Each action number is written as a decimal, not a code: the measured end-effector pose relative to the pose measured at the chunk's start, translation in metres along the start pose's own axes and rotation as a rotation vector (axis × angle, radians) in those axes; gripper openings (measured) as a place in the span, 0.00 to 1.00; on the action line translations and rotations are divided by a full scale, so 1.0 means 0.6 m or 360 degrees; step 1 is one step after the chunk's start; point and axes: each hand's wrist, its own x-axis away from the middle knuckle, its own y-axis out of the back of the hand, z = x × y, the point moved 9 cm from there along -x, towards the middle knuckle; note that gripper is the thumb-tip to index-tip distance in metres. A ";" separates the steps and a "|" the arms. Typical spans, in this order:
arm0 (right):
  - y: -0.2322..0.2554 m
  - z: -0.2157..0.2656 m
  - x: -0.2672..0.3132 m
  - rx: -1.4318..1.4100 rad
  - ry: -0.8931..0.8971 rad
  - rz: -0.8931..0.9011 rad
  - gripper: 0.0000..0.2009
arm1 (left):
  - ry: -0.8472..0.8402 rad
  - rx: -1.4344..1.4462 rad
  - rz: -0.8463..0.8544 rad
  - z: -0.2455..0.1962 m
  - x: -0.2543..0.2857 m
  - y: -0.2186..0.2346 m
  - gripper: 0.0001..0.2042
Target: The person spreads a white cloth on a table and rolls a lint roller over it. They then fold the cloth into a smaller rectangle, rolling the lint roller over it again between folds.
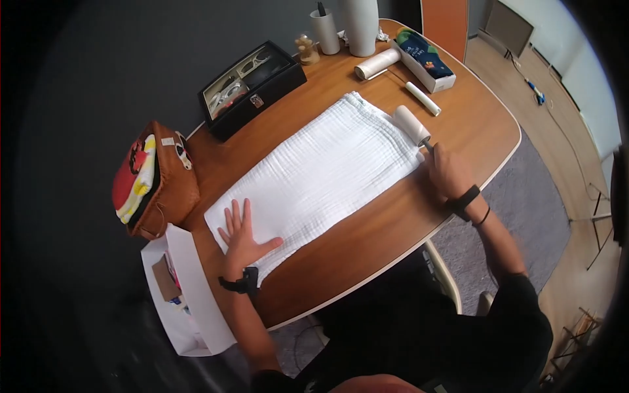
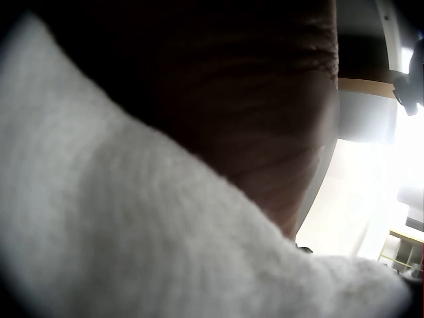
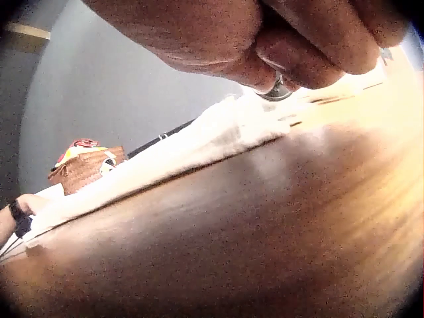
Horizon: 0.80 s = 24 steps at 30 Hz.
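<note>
So the person's left hand (image 1: 246,247) lies palm down, fingers (image 1: 236,213) fanned out and thumb (image 1: 270,245) sticking out sideways toward the other arm. The right hand (image 1: 449,173) is well apart from it, fingers curled in a pretty snug grip. Left forearm (image 1: 252,331) and right forearm (image 1: 501,242) are both bare, reaching forward.

The left wrist view blurs the white cloth (image 2: 152,225); the right hand (image 1: 449,171) partly hides the roller handle (image 1: 427,145).

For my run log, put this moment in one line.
left hand: rests on white cloth | right hand: holds lint roller | lint roller: at white cloth's right end, contact unclear
</note>
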 end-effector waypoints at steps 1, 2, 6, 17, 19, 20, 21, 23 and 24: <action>0.019 0.030 0.006 -0.0005 0.0132 -0.0069 0.16 | 0.0021 0.0033 -0.0012 -0.003 -0.003 0.000 0.75; 0.021 0.058 0.008 -0.0085 0.0193 -0.0060 0.16 | 0.0033 0.0027 0.0018 -0.004 -0.003 0.000 0.75; 0.032 0.235 -0.002 -0.0527 0.0537 0.0201 0.16 | 0.0084 -0.0016 0.0140 0.006 -0.016 -0.004 0.78; -0.087 0.275 -0.111 -0.0362 0.0189 0.0740 0.20 | -0.0026 -0.0047 0.0521 0.039 -0.028 0.014 0.88; -0.098 0.183 -0.153 -0.0424 0.0043 0.0446 0.18 | -0.0034 -0.0045 0.0474 0.042 -0.029 0.005 0.88; -0.141 0.133 -0.185 -0.0495 0.0112 0.0455 0.20 | -0.0052 -0.0071 0.0425 0.043 -0.027 0.004 0.88; -0.170 0.105 -0.211 -0.0565 0.0188 0.0457 0.21 | -0.0036 -0.0049 0.0425 0.045 -0.023 0.002 0.88; -0.121 0.101 -0.211 -0.0693 0.0044 0.0759 0.23 | -0.0064 0.0035 0.0380 0.038 -0.022 0.005 0.88; -0.106 0.108 -0.207 -0.0780 0.0030 0.0916 0.23 | -0.0098 0.0045 0.0341 0.042 -0.021 0.003 0.87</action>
